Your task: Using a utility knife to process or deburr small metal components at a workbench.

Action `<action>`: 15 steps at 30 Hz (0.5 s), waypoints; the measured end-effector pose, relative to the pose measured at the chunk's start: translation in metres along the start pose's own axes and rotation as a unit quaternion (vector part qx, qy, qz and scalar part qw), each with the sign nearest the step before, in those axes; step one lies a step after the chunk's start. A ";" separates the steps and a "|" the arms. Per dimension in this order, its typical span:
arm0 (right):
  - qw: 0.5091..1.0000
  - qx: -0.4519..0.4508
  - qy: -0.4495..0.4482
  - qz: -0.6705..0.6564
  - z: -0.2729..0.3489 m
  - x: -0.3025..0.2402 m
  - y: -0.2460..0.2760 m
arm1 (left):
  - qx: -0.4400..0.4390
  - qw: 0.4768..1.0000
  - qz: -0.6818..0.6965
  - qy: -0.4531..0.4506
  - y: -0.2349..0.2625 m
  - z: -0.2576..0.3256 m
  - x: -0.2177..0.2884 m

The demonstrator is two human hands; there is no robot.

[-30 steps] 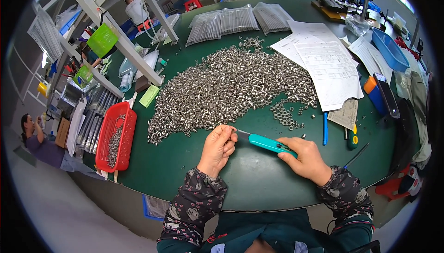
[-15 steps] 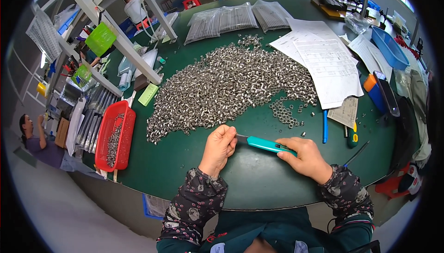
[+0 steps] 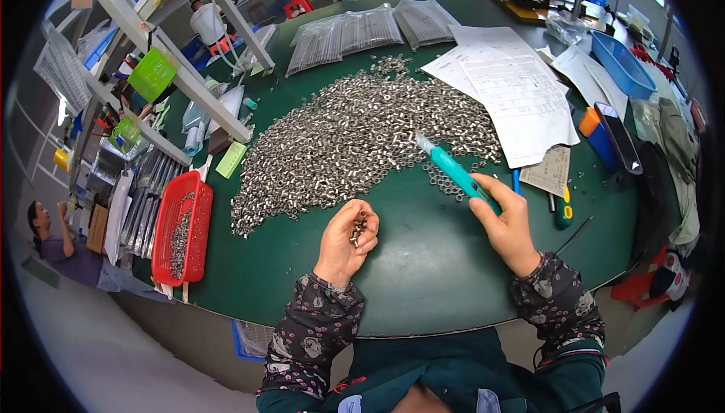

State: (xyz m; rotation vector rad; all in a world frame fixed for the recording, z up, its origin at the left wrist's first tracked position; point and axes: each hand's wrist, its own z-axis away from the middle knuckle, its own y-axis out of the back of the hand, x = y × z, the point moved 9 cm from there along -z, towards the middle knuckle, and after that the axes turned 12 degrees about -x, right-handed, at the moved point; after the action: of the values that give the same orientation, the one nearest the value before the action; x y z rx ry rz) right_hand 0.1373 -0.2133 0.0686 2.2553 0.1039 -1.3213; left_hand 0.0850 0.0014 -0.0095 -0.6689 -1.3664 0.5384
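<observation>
My right hand (image 3: 507, 225) is closed around the teal handle of a utility knife (image 3: 451, 169), whose blade points away and to the left, over the near right part of the heap. Curled at the near edge of the heap, my left hand (image 3: 340, 245) holds several small metal sleeves (image 3: 359, 227) in its fingers. A wide heap of the same shiny sleeves (image 3: 347, 137) spreads over the green table (image 3: 411, 277). Flat rings (image 3: 445, 183) lie loosely near the knife.
A red basket (image 3: 198, 258) with metal pieces stands at the left edge. Papers (image 3: 521, 122) cover the right side, near a phone (image 3: 618, 137) and a yellow-green handled tool (image 3: 564, 210). Bagged rods (image 3: 370, 29) lie behind the heap; a shelf frame (image 3: 204, 103) rises at left.
The knife has swung from lying toward my left hand to pointing away over the heap. My left hand has turned, and the sleeves in it now show.
</observation>
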 end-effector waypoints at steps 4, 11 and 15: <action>0.986 0.043 -0.069 -0.147 0.000 0.028 0.012 | -0.033 0.996 -0.076 0.038 -0.025 -0.012 -0.006; 0.967 0.081 -0.051 -0.236 -0.001 0.031 0.021 | -0.053 0.768 -0.636 0.050 -0.085 -0.051 -0.029; 0.965 0.098 -0.048 -0.237 0.001 0.038 0.025 | -0.092 0.662 -0.744 -0.018 -0.122 -0.066 -0.054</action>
State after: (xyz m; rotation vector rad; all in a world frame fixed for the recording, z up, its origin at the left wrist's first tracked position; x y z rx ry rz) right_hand 0.1647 -0.2427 0.0462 2.4179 0.5294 -1.7496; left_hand 0.1388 -0.1298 0.0345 0.4579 -1.5358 -0.9418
